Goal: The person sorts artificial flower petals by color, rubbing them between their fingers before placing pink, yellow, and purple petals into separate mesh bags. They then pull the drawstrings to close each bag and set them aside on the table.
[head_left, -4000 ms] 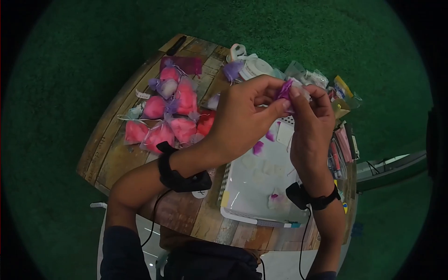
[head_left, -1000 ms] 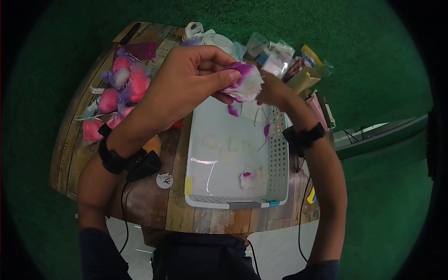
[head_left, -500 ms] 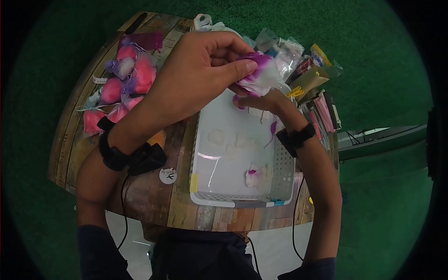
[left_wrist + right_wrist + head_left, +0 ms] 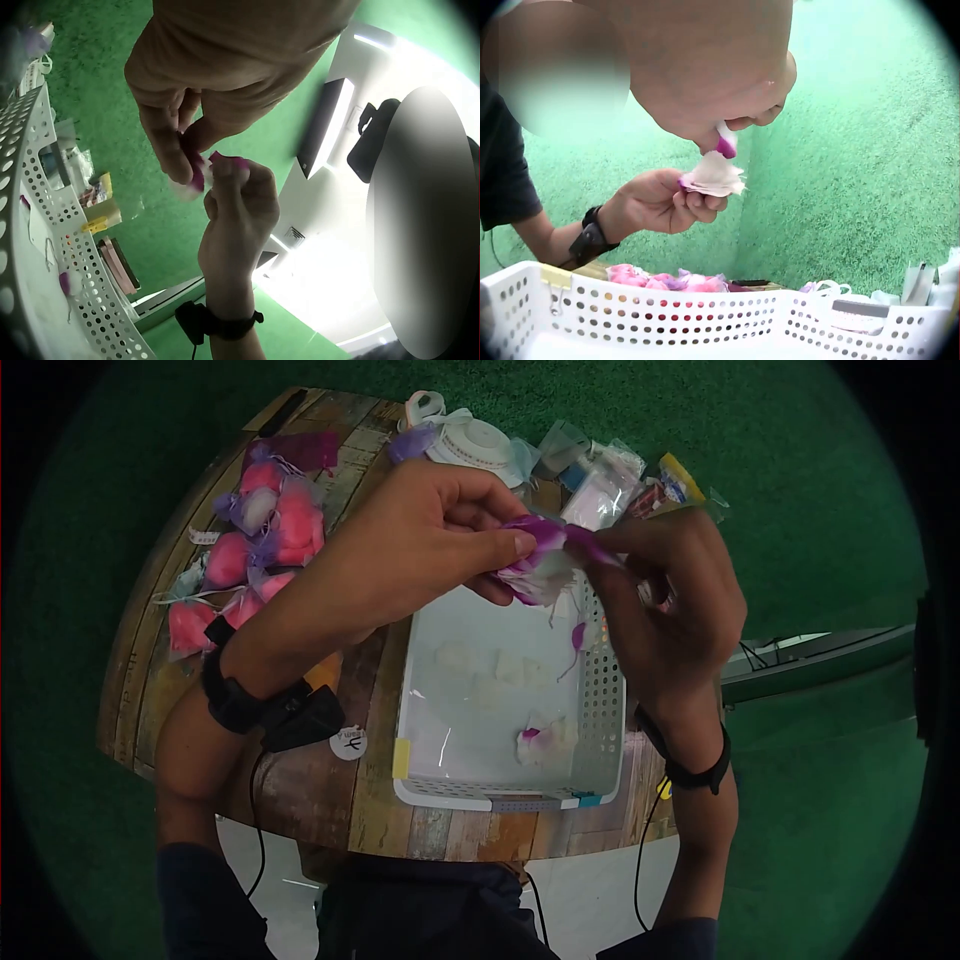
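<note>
My left hand (image 4: pixel 425 545) pinches a small stack of purple-edged white petals (image 4: pixel 543 582) between thumb and fingers, raised above the far end of a white perforated basket (image 4: pixel 450 710). Close on its right, my right hand (image 4: pixel 685 590) pinches a single petal with a purple edge (image 4: pixel 726 142) between thumb and fingertips. In the right wrist view this petal hangs just above the stack. Inside the basket lie a loose purple petal (image 4: pixel 578 636), a white petal with a purple spot (image 4: pixel 534 738) and several pale pieces (image 4: pixel 517 668).
Pink-filled organza pouches (image 4: pixel 228 560) crowd the table's left side. Ribbon rolls (image 4: pixel 475 445) and clear plastic packets (image 4: pixel 600 495) stand beyond the basket. A round white label (image 4: pixel 349 743) lies left of the basket, near my left forearm.
My right hand has come up from low over the basket's far end to the right of the stack, now pinching a petal. The left hand keeps its hold, slightly lower in view.
</note>
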### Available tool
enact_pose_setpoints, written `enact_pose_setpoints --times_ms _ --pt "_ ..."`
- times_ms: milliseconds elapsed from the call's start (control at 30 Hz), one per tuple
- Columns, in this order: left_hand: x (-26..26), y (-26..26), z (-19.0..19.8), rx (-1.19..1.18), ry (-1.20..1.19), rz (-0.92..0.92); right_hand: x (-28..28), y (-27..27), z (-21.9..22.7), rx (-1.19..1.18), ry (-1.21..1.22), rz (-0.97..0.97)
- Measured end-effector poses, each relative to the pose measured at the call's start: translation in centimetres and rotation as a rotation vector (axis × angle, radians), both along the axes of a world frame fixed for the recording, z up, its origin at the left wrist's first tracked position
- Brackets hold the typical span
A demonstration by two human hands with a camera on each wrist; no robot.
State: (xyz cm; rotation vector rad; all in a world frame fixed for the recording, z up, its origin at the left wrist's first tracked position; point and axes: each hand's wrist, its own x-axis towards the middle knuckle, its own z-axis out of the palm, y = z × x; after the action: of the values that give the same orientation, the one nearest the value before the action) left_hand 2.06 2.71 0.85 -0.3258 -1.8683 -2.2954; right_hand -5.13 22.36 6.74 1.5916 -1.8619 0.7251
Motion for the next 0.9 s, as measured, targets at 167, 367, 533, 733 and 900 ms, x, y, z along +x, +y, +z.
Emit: enact_pose_setpoints --times_ms 167,367,533,733,900 --pt "0.4 0.3 0.0 -0.035 -0.015 -0.038 0.1 -0.5 -1.9 0.021 0.085 -0.003" --pt "0.7 0.5 0.5 -0.097 -0.031 -0.071 0.5 -0.8 -2.5 -0.079 -0.190 0.030" --pt "0.4 0.6 -0.1 -0.140 0.029 -0.086 -0.3 -0.4 -1.6 -0.096 0.127 0.140" --pt "0.6 0.3 0.3 -0.096 -0.002 -0.083 -0.4 -0.4 -1.9 0.004 0.278 0.142" --pt "0.7 0.1 0.6 -0.121 -0.023 -0.099 -0.5 0.2 -2.6 0.062 0.248 0.127"
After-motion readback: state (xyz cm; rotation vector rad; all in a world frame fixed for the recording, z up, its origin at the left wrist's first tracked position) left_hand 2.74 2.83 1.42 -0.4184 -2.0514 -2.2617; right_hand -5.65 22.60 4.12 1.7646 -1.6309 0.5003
